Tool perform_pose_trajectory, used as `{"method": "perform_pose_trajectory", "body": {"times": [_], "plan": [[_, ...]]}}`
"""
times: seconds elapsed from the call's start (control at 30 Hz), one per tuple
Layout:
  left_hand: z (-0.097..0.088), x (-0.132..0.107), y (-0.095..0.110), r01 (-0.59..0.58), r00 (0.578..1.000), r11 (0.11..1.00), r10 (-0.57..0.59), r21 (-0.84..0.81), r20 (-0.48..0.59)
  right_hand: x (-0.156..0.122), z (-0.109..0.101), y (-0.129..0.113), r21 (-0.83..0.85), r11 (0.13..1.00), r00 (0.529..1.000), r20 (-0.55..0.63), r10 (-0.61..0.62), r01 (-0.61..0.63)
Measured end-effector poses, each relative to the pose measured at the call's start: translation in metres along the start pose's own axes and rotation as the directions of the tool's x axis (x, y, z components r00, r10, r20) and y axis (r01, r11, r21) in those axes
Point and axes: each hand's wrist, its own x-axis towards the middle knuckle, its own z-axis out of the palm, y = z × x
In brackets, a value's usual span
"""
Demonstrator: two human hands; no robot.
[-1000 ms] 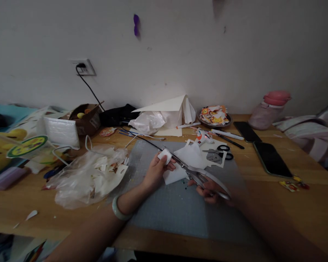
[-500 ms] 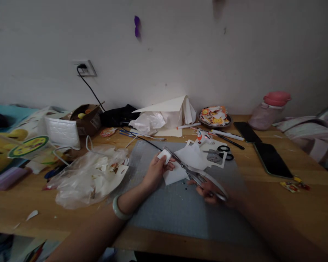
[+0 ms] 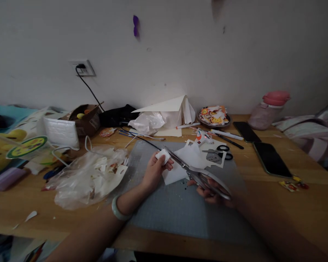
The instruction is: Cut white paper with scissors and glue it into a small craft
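Between the thumb and fingers of my left hand (image 3: 153, 171) is a small piece of white paper (image 3: 163, 155). My right hand (image 3: 211, 193) grips the handles of large silver scissors (image 3: 192, 170), whose blades point up and left toward that piece. The blade tips reach beside the left fingers; whether they touch the paper I cannot tell. Under the blades, white paper sheets (image 3: 172, 175) lie on a grey cutting mat (image 3: 177, 214). Smaller scissors with black handles (image 3: 224, 152) rest on cut card to the right of them.
A clear plastic bag (image 3: 79, 185) with paper scraps lies left of the mat. Behind are a bowl of colourful cutouts (image 3: 214, 117), several pens (image 3: 226, 134) and folded white paper (image 3: 164, 104). Two phones (image 3: 272, 159) and a pink-lidded bottle (image 3: 265, 112) stand or lie at right.
The scissors' handles have spread slightly apart in my right hand. The small paper piece in my left hand has turned a little and shifted slightly left.
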Motion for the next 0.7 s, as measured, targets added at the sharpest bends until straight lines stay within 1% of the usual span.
{"method": "perform_pose_trajectory", "body": {"times": [0.13, 0.33, 0.53, 0.7], "plan": [[-0.0011, 0.0011, -0.001, 0.009, 1.0, 1.0, -0.009, 0.005, -0.011, -0.0007, 0.0003, -0.0005, -0.044, 0.999, 1.0, -0.015, 0.0, -0.001], [-0.003, 0.002, -0.0038, 0.027, 0.999, 1.0, -0.027, 0.004, -0.022, 0.0023, -0.0069, 0.0059, -0.054, 0.999, 1.0, 0.008, 0.007, -0.007], [-0.0029, 0.0019, -0.0046, 0.041, 0.999, 0.999, -0.041, 0.016, 0.017, 0.0019, -0.0072, 0.0067, -0.072, 0.995, 0.994, -0.081, 0.067, -0.073], [-0.0021, 0.0006, -0.0033, 0.039, 0.999, 0.999, -0.039, 0.011, 0.026, 0.002, -0.0031, 0.0046, -0.082, 0.995, 0.995, -0.077, 0.058, -0.064]]}}
